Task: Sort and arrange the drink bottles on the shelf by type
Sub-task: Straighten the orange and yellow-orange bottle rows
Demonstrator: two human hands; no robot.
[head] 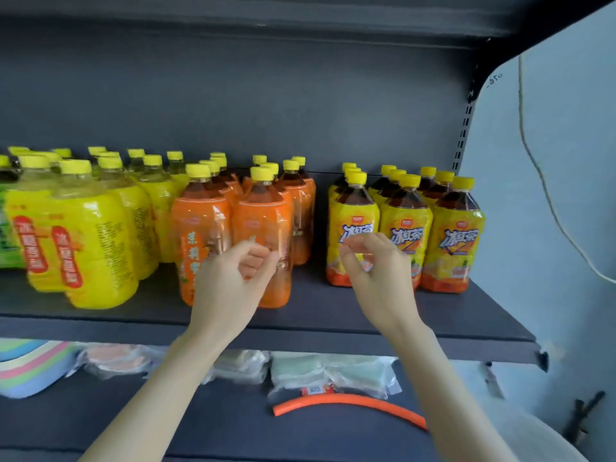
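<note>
On the dark shelf (316,315) stand rows of yellow-capped bottles grouped by label: yellow-label bottles (96,235) on the left, orange-label bottles (200,225) in the middle, and iced-tea bottles with yellow and blue labels (456,238) on the right. A green-label pack (5,228) shows at the far left edge. My left hand (230,278) hovers in front of the front orange-label bottle (263,215), fingers loosely curled, holding nothing. My right hand (373,265) hovers before the leftmost iced-tea bottle (353,208), fingers also loosely curled and empty.
A gap of bare shelf separates the orange-label and iced-tea groups. On the lower shelf lie plastic-wrapped packs (300,371), pastel items (30,365) and an orange tube (350,405). A pale wall with a hanging cord (533,181) bounds the right.
</note>
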